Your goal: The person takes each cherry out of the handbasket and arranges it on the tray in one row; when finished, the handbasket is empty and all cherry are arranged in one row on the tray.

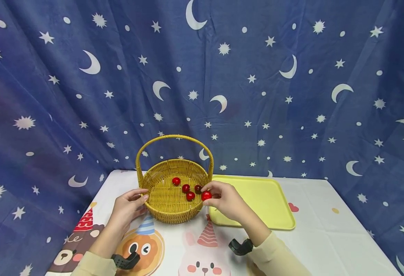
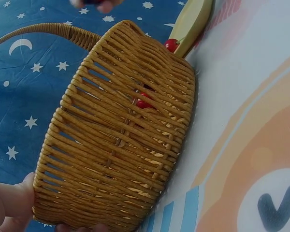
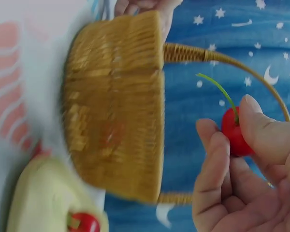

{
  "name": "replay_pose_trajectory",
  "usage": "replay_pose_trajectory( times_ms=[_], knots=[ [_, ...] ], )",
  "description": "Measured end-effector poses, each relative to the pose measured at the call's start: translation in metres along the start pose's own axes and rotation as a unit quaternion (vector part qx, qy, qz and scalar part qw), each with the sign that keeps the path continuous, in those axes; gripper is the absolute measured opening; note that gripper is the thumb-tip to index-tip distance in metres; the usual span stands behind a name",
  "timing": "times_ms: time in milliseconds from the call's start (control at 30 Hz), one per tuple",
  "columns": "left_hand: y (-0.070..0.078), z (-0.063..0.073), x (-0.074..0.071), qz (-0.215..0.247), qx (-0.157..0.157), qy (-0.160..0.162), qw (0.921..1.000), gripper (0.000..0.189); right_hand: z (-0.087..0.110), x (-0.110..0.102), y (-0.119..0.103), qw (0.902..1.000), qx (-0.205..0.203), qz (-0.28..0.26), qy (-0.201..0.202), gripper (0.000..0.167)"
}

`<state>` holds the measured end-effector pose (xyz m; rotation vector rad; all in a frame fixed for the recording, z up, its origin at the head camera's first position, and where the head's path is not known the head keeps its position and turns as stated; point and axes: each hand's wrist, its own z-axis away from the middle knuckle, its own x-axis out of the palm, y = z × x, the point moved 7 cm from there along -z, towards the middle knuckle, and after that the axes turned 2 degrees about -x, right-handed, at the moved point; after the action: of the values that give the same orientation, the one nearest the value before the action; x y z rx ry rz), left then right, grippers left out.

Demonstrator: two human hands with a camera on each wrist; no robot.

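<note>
A round woven wicker basket point(image 1: 172, 217) with a tall arched handle stands on the table, several red cherries point(image 1: 176, 181) inside it. My left hand point(image 1: 128, 207) holds the basket's left side at the rim; the left wrist view shows its fingers against the weave. Near the right rim, my right hand point(image 1: 226, 197) pinches a bright red cherry point(image 3: 234, 130) between thumb and fingers, its green stem sticking out. Another cherry point(image 3: 84, 223) lies on the yellow tray point(image 1: 257, 203), beside the basket; from the head view the right hand seems to hide it.
The tray sits right of the basket, touching or close to it. A white tablecloth point(image 1: 326, 226) printed with cartoon animals in party hats covers the table. Behind hangs a blue curtain point(image 1: 257, 134) with moons and stars. Black wrist straps point(image 1: 240, 247) sit on both arms.
</note>
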<state>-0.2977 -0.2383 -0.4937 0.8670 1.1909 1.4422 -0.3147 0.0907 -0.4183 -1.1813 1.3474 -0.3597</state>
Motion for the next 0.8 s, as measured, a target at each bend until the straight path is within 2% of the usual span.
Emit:
replay_pose_trajectory(
  times_ms=[167,367,567,800],
  knots=[
    [0.001,0.000,0.001,-0.003,0.004,-0.001,1.0000,0.041,0.015,-0.028,0.033,0.9981,0.033,-0.019,0.048,0.030],
    [0.002,0.000,0.001,-0.006,0.006,-0.004,1.0000,0.042,0.026,-0.053,0.081,0.9909,0.097,-0.003,0.093,0.035],
    [0.002,0.000,0.000,-0.001,0.010,-0.005,0.9999,0.041,0.027,-0.054,0.113,0.9874,0.124,0.006,0.098,0.034],
    [0.003,0.000,0.000,-0.001,0.007,-0.004,1.0000,0.040,0.017,-0.043,0.134,0.9828,0.155,0.027,0.096,0.028]
  ],
)
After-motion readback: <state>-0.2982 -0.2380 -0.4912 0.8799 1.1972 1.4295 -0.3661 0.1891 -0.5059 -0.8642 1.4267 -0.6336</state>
